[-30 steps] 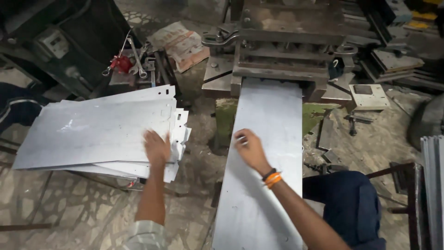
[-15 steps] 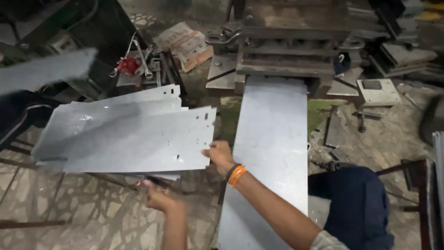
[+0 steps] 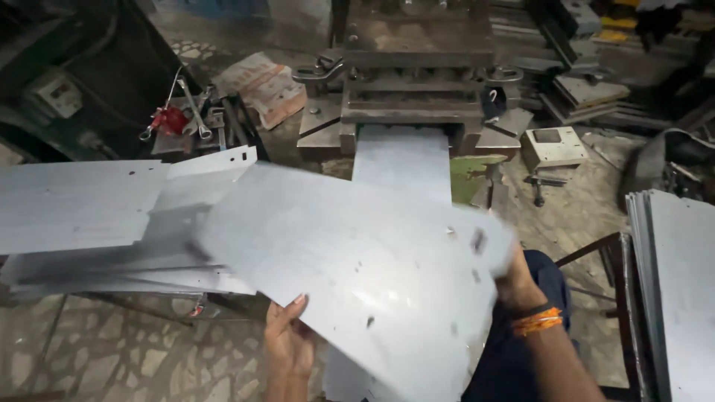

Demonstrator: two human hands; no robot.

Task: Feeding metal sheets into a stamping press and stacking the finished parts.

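Observation:
I hold a large grey metal sheet (image 3: 350,268) with small punched holes, tilted and blurred, above my lap. My left hand (image 3: 289,344) grips its near lower edge with the thumb on top. My right hand (image 3: 515,281), with an orange band on the wrist, grips the sheet's right edge. Under it another metal sheet (image 3: 402,160) lies along the bed that leads into the press machine (image 3: 417,67). A stack of punched sheets (image 3: 97,223) rests to the left.
Wrenches and a red tool (image 3: 175,119) lie on a dark stand at the back left. A second stack of sheets (image 3: 674,283) stands at the right edge. A small grey box (image 3: 553,145) and scrap metal sit on the floor at the right.
The top sheet has come off the left stack and swung right over the press bed. My right hand moved from its left corner to its right edge; my left hand now holds the near edge.

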